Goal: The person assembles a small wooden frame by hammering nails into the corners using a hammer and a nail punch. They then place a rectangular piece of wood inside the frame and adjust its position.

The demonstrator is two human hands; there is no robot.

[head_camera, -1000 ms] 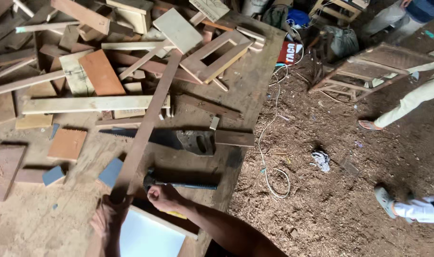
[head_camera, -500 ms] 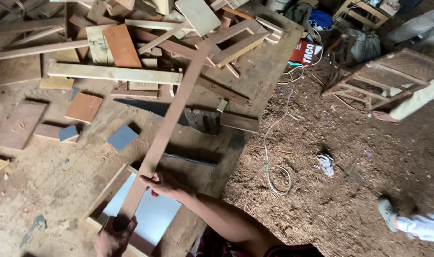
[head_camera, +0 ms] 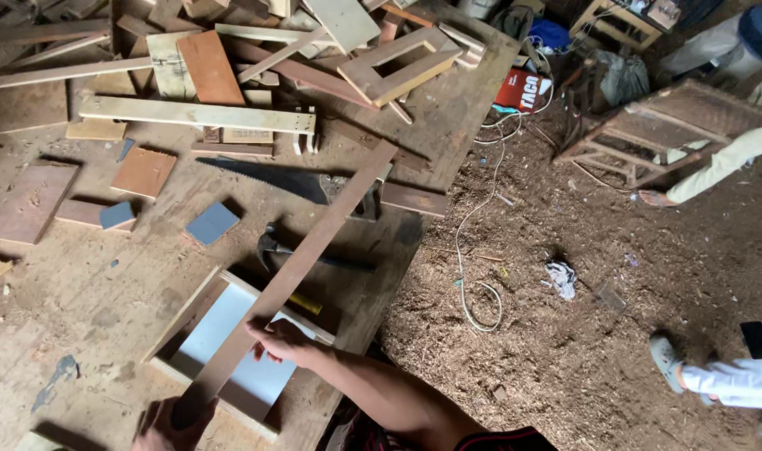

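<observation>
A long brown wooden plank (head_camera: pixel 314 242) runs diagonally from the bottom left up toward the workbench's right side. My left hand (head_camera: pixel 170 424) grips its near end at the bottom edge of the view. My right hand (head_camera: pixel 282 341) rests on the plank a little further up, fingers curled over its edge. Under the plank lies a shallow wooden frame with a white panel (head_camera: pixel 230 342). A hammer (head_camera: pixel 274 244) and a handsaw (head_camera: pixel 281 179) lie on the workbench (head_camera: pixel 88 301) beside and beneath the plank.
Many wood offcuts and boards (head_camera: pixel 197 117) cover the bench's far part, with small blue-grey tiles (head_camera: pixel 212 222). A white cord (head_camera: pixel 473 250) trails over the sawdust floor. A wooden stool frame (head_camera: pixel 656 134) stands at right. Other people's legs (head_camera: pixel 715 380) show at the right edge.
The view has shifted, so the bench sits lower and closer. The plank now lies over the white-panelled frame, and my left hand has closed on its near end.
</observation>
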